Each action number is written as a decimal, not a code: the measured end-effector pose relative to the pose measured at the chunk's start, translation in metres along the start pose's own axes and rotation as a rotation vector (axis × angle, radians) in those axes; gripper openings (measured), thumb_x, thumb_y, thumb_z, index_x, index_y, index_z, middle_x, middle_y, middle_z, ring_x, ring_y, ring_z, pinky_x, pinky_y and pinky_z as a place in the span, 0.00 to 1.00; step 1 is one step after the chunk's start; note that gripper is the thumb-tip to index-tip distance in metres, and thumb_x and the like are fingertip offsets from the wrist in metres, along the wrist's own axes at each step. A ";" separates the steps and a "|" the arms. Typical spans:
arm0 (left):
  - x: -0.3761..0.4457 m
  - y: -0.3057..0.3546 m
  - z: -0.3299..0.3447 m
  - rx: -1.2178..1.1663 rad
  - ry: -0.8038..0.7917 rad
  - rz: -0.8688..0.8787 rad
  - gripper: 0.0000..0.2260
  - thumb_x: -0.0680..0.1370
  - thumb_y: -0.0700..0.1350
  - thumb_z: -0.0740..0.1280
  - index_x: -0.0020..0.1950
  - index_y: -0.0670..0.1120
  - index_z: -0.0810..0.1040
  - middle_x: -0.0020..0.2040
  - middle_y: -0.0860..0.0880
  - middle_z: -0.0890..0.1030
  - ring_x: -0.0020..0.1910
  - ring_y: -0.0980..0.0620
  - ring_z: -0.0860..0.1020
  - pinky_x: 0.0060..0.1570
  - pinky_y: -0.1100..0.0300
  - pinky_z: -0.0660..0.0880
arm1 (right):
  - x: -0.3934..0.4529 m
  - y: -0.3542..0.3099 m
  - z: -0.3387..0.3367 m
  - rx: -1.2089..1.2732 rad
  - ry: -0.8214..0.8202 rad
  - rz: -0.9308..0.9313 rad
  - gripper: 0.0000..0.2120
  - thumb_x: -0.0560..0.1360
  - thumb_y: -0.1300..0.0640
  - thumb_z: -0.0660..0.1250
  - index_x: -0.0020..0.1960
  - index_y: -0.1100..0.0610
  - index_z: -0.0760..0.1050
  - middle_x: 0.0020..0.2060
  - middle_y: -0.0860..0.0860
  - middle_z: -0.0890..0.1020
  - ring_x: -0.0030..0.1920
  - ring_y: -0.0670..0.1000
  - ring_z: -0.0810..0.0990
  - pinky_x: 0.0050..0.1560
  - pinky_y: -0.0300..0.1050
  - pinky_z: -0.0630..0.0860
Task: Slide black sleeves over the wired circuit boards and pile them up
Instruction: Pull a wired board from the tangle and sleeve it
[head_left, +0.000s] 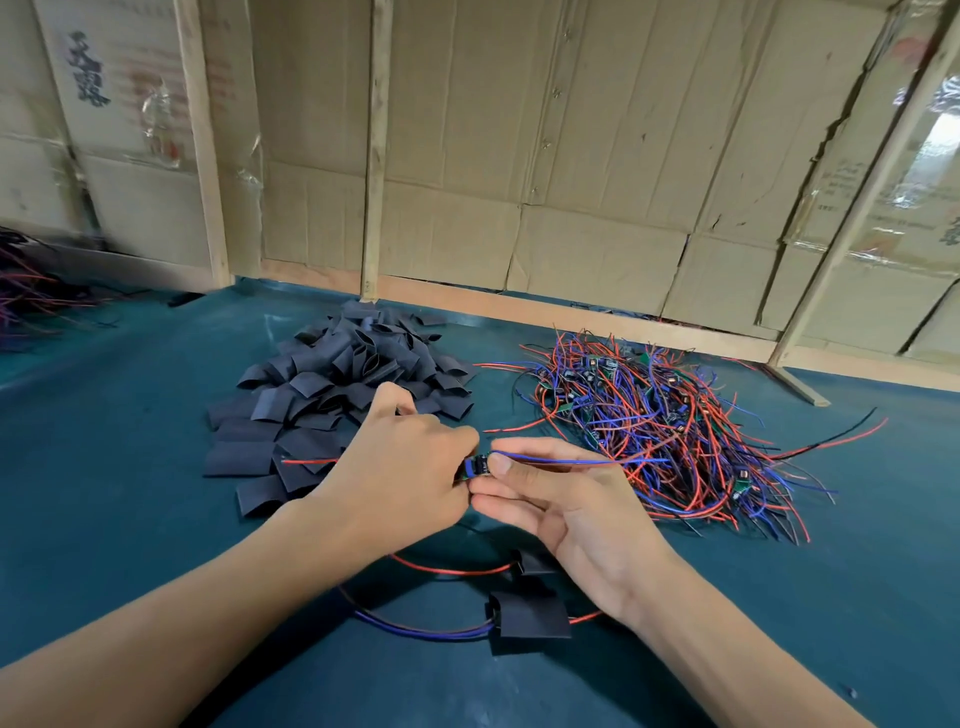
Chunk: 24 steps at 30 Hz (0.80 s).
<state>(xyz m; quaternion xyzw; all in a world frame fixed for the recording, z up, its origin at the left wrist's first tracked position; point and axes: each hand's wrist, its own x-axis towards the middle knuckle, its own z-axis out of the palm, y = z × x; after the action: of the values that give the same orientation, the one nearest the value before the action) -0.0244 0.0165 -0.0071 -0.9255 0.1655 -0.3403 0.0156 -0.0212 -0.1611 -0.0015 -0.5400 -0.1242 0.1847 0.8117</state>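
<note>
At frame centre, both hands pinch one board (475, 464): left hand (400, 467) possibly holding a sleeve, right hand (561, 499) gripping the board's end. Keep wires straight, feeding the board squarely.

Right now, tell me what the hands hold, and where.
Both hands pinch one small wired circuit board; the right grips its blue-wire end.

Both hands, left (400, 467) and right (561, 499), meet fingertip to fingertip, fingers curled.
</note>
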 end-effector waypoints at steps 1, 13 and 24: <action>0.000 0.001 0.000 0.004 -0.009 -0.009 0.07 0.64 0.42 0.62 0.30 0.48 0.64 0.21 0.50 0.68 0.21 0.44 0.64 0.45 0.49 0.67 | 0.000 0.000 0.000 0.001 0.003 -0.002 0.11 0.63 0.66 0.77 0.45 0.64 0.85 0.41 0.65 0.84 0.43 0.62 0.86 0.44 0.50 0.83; 0.003 0.012 -0.004 0.004 0.052 -0.087 0.07 0.69 0.47 0.60 0.35 0.45 0.73 0.22 0.52 0.71 0.21 0.47 0.69 0.41 0.51 0.72 | -0.003 -0.001 0.005 0.102 0.092 0.051 0.17 0.61 0.65 0.77 0.49 0.65 0.79 0.40 0.61 0.85 0.35 0.53 0.85 0.34 0.43 0.81; -0.011 0.006 0.004 -0.693 -0.312 -0.176 0.24 0.70 0.58 0.65 0.61 0.64 0.57 0.52 0.62 0.72 0.51 0.58 0.72 0.51 0.64 0.68 | 0.002 0.006 -0.001 -0.083 0.145 -0.154 0.06 0.64 0.67 0.76 0.37 0.63 0.80 0.32 0.61 0.80 0.34 0.55 0.81 0.34 0.45 0.79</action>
<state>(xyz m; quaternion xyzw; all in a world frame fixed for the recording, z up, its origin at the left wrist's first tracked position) -0.0311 0.0141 -0.0181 -0.9272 0.1863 -0.1195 -0.3020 -0.0198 -0.1592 -0.0076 -0.5742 -0.1138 0.0772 0.8071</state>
